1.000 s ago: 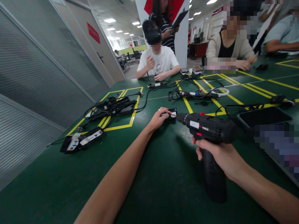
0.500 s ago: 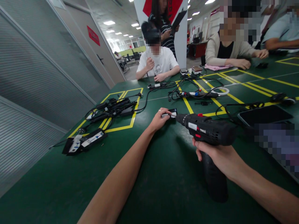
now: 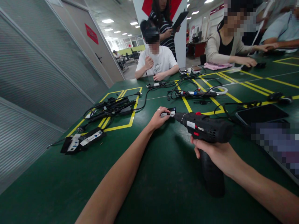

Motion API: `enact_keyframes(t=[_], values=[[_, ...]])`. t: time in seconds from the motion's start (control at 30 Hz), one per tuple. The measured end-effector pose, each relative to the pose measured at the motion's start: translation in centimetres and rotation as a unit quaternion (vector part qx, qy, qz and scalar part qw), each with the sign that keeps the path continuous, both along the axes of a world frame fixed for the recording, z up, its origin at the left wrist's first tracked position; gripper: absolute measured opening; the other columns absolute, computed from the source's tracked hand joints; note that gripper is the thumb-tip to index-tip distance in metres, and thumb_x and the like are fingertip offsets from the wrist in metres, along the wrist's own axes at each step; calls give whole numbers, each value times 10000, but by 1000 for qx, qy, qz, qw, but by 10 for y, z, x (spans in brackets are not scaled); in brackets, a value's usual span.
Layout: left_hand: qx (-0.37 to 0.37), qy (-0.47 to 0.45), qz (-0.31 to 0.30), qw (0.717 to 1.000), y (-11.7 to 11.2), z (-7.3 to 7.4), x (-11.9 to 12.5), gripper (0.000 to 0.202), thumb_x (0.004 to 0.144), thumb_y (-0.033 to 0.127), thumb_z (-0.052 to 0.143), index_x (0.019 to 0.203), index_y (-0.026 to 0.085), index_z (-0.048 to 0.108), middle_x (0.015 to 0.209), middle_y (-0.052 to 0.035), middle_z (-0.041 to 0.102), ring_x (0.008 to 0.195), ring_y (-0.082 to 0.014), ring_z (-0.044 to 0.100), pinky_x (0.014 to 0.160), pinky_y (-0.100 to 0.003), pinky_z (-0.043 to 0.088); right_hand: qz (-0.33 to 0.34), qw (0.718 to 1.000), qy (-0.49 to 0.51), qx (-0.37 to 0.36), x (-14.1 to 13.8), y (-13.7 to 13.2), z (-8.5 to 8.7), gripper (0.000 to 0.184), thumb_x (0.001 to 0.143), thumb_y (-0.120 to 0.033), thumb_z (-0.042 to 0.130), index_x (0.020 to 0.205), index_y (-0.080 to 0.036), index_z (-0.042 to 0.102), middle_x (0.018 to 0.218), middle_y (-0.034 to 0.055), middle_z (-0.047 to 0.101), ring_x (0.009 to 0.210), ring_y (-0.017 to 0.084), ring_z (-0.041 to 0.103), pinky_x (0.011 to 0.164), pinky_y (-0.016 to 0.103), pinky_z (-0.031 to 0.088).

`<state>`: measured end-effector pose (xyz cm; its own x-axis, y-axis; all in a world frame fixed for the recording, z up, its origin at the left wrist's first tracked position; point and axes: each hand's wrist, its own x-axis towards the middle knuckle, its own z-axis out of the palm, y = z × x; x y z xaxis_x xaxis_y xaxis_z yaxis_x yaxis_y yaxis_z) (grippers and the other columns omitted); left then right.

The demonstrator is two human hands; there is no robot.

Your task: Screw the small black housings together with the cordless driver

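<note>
My right hand (image 3: 213, 152) is wrapped round the grip of a black cordless drill (image 3: 203, 126) with red switches. The drill points left, and its bit reaches a small black and white part (image 3: 172, 112) on the green table. My left hand (image 3: 160, 117) holds this part, fingers closed on its left end. What the part is cannot be made out. Whether the bit touches it or stops just short is too small to tell.
Black cables and tools (image 3: 112, 109) lie inside yellow tape at left, near black pieces with white labels (image 3: 92, 138). A soldering iron-like tool (image 3: 193, 93) lies beyond my hands. A tablet (image 3: 261, 114) is at right. People sit across the green table (image 3: 149, 186).
The whole view has shifted slightly. My hands, the drill and the small part keep their places relative to each other. A person at far right has reached toward a black object.
</note>
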<state>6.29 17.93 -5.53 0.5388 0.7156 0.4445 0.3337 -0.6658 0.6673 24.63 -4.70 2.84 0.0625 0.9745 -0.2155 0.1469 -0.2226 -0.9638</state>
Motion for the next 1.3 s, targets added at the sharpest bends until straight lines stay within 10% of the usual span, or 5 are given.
enact_keyframes(t=[1.3], values=[[10, 7, -6, 1000, 10, -8, -3, 279, 705, 99, 627, 971, 180, 596, 1111, -65, 535, 1111, -207, 510, 1026, -380, 376, 50, 999, -10, 15, 4, 4, -7, 202, 869, -366, 541, 908, -193, 636, 602, -20, 614, 630, 153, 570, 644, 295, 393]])
